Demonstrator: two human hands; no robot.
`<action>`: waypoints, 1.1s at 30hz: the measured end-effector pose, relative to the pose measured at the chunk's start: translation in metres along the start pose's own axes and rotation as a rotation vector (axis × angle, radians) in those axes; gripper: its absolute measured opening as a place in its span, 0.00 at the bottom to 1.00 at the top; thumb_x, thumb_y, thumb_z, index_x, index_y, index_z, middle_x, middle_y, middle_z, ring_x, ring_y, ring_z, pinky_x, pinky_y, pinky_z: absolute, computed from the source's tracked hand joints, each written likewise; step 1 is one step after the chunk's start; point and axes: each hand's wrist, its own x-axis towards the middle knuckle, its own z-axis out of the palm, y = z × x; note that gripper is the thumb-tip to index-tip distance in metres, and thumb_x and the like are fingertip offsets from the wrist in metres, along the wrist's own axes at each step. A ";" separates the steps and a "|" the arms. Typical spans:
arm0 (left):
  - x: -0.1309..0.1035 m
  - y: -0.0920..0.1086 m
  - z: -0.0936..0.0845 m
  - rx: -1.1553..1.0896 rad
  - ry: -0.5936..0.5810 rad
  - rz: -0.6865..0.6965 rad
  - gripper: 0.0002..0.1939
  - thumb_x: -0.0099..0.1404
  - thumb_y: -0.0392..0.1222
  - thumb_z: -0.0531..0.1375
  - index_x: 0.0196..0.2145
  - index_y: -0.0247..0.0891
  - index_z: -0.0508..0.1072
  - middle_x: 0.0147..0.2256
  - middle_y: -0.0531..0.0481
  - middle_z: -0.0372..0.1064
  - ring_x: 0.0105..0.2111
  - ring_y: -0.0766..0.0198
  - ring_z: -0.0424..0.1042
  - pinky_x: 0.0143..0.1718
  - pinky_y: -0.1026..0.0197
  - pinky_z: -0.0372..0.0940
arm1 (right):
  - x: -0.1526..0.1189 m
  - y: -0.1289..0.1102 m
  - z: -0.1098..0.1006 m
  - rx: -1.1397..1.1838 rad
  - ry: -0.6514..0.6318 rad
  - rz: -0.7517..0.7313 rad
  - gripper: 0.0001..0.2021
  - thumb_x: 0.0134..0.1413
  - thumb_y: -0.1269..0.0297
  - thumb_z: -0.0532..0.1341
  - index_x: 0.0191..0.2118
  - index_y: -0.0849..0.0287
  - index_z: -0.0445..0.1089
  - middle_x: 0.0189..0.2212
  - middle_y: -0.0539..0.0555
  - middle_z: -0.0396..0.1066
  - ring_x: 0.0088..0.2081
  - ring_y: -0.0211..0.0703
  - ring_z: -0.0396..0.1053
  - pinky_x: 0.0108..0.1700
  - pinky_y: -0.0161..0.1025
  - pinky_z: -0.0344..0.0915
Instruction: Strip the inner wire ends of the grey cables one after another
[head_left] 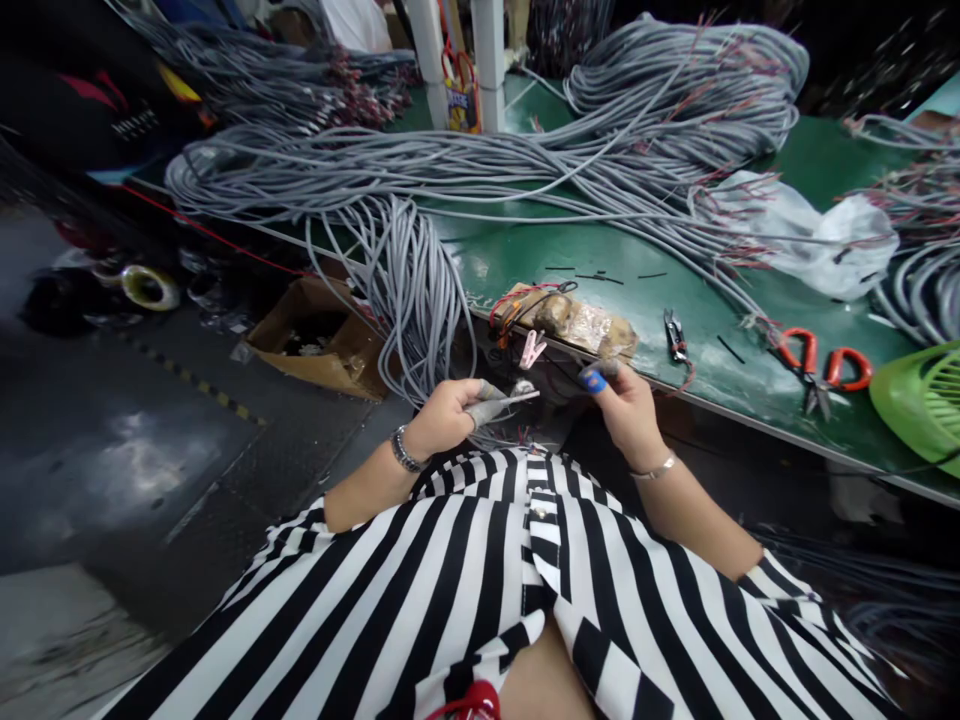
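In front of my striped shirt, my left hand pinches a grey cable end that points right. Grey coverings wrap its fingertips. My right hand is closed near the table edge, with blue tape around one digit and a dark covering on another. Whatever sits between those fingertips is too small to make out. Between and beyond the hands, a tape-wrapped block lies on the table edge with red and black wires beside it. A pink clip sticks out at its front.
Long bundles of grey cable cross the green table, and one loop hangs over its edge. Small cutters, orange-handled scissors, a plastic bag and a green basket lie rightward. A cardboard box stands below left.
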 end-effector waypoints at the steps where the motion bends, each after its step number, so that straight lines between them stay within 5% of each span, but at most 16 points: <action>1: 0.001 0.000 -0.002 -0.043 0.027 -0.012 0.11 0.60 0.43 0.62 0.36 0.32 0.77 0.32 0.46 0.77 0.31 0.65 0.74 0.34 0.65 0.68 | -0.003 -0.004 -0.005 -0.133 -0.050 -0.109 0.09 0.56 0.56 0.60 0.33 0.57 0.67 0.27 0.50 0.67 0.29 0.38 0.63 0.34 0.37 0.61; 4: 0.003 0.001 -0.004 -0.106 0.041 -0.035 0.12 0.59 0.43 0.64 0.36 0.31 0.77 0.31 0.46 0.77 0.29 0.66 0.73 0.34 0.66 0.67 | -0.012 -0.017 -0.010 -0.492 -0.125 -0.325 0.07 0.57 0.60 0.60 0.32 0.58 0.69 0.29 0.53 0.68 0.32 0.43 0.65 0.37 0.40 0.61; 8: 0.002 0.005 0.000 -0.106 0.008 -0.074 0.13 0.59 0.44 0.63 0.35 0.30 0.77 0.30 0.46 0.76 0.27 0.66 0.72 0.30 0.67 0.66 | -0.015 -0.026 -0.003 -0.756 -0.085 -0.431 0.08 0.56 0.62 0.59 0.28 0.58 0.66 0.28 0.55 0.67 0.32 0.45 0.63 0.34 0.40 0.59; 19: 0.001 0.003 0.004 -0.049 -0.049 -0.060 0.12 0.60 0.45 0.62 0.36 0.31 0.76 0.32 0.46 0.76 0.31 0.64 0.74 0.33 0.65 0.68 | -0.009 -0.024 0.012 -0.755 -0.220 -0.580 0.11 0.59 0.62 0.56 0.26 0.58 0.63 0.25 0.54 0.63 0.29 0.42 0.59 0.32 0.38 0.55; 24: 0.002 0.003 0.003 -0.063 -0.035 -0.064 0.13 0.60 0.46 0.62 0.35 0.31 0.75 0.31 0.46 0.75 0.30 0.64 0.73 0.32 0.65 0.68 | -0.006 -0.020 0.010 -0.906 -0.401 -0.669 0.09 0.57 0.63 0.56 0.27 0.59 0.66 0.27 0.56 0.66 0.31 0.43 0.59 0.34 0.40 0.54; 28: 0.002 0.003 0.003 -0.065 0.021 -0.039 0.13 0.60 0.46 0.62 0.33 0.31 0.74 0.28 0.47 0.74 0.27 0.66 0.71 0.30 0.66 0.66 | -0.003 -0.010 0.007 -1.059 -0.563 -0.554 0.07 0.54 0.65 0.58 0.28 0.60 0.67 0.27 0.56 0.67 0.31 0.44 0.61 0.33 0.40 0.53; 33: 0.001 0.001 0.000 0.117 0.066 0.010 0.10 0.61 0.44 0.62 0.31 0.32 0.74 0.26 0.50 0.72 0.25 0.68 0.69 0.28 0.68 0.62 | 0.006 -0.010 -0.005 -0.781 -0.317 -0.251 0.14 0.55 0.53 0.59 0.34 0.60 0.69 0.29 0.55 0.69 0.31 0.43 0.64 0.33 0.38 0.57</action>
